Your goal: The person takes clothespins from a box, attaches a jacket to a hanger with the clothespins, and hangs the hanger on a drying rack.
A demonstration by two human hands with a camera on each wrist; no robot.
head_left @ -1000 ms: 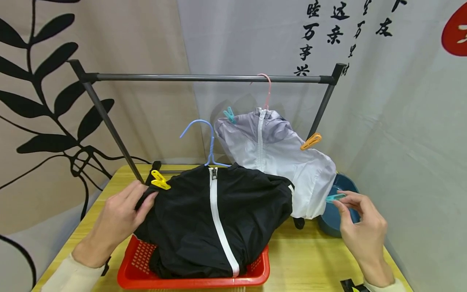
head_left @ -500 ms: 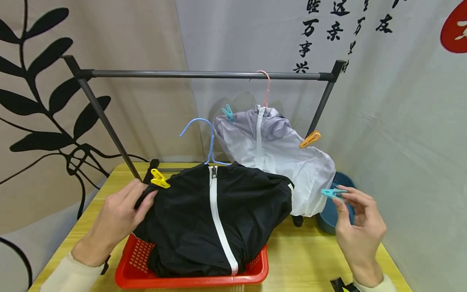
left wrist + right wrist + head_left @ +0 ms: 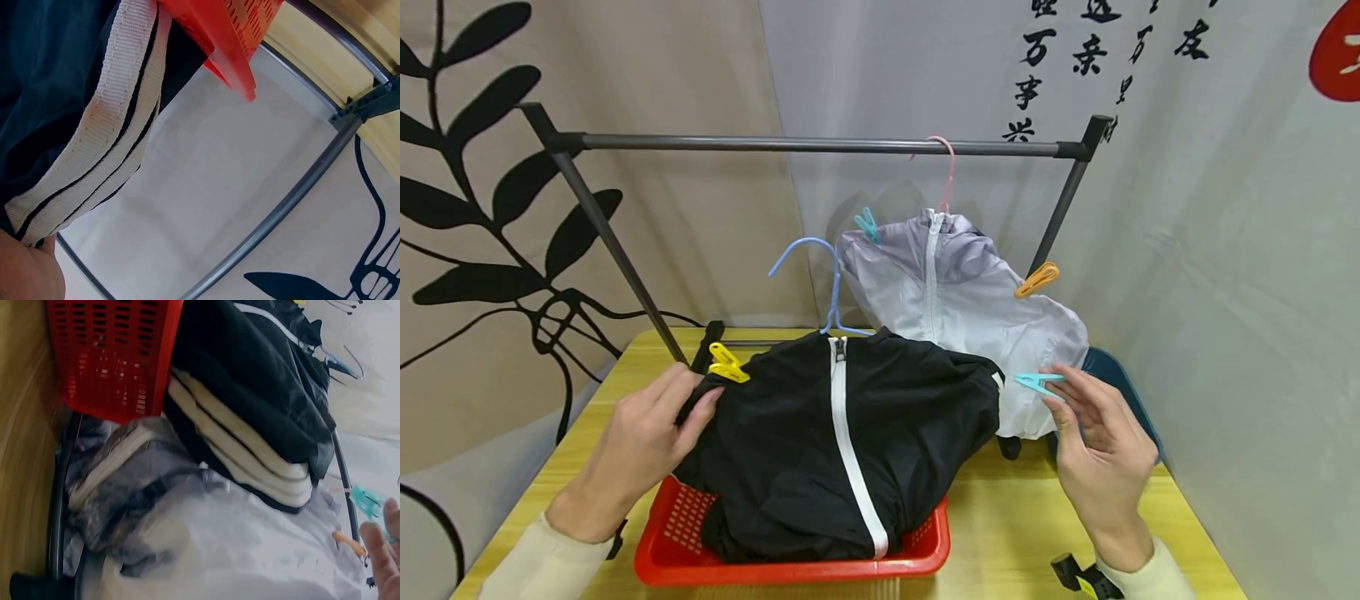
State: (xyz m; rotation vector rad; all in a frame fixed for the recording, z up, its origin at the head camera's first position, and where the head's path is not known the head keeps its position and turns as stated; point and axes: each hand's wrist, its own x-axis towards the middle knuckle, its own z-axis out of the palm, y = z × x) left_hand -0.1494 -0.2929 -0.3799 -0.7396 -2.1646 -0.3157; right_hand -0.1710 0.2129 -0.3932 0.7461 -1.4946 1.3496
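Note:
A black jacket [image 3: 775,433] with a white zipper lies over a red basket [image 3: 790,573], a blue hanger [image 3: 834,292] rising from its collar. My left hand [image 3: 636,442] grips the jacket's left shoulder, just beside a yellow clothespin [image 3: 727,364] clipped there. White-striped black sleeve fabric [image 3: 119,81] fills part of the left wrist view. Between thumb and fingers my right hand [image 3: 1105,450] pinches a light-blue clothespin [image 3: 1037,381], in front of the white jacket's lower right side. The right wrist view shows that clothespin [image 3: 367,503] and fingertips [image 3: 375,547] at its right edge.
A grey-and-white jacket [image 3: 970,308] hangs by a pink hanger [image 3: 951,175] from the dark metal rack [image 3: 790,144]. On it are a teal clothespin [image 3: 867,225] and an orange clothespin [image 3: 1037,279]. A blue bin [image 3: 1123,383] stands partly behind my right hand.
My right hand has moved left, away from over the blue bin, carrying the light-blue clothespin towards the black jacket. My left hand keeps its grip on the shoulder.

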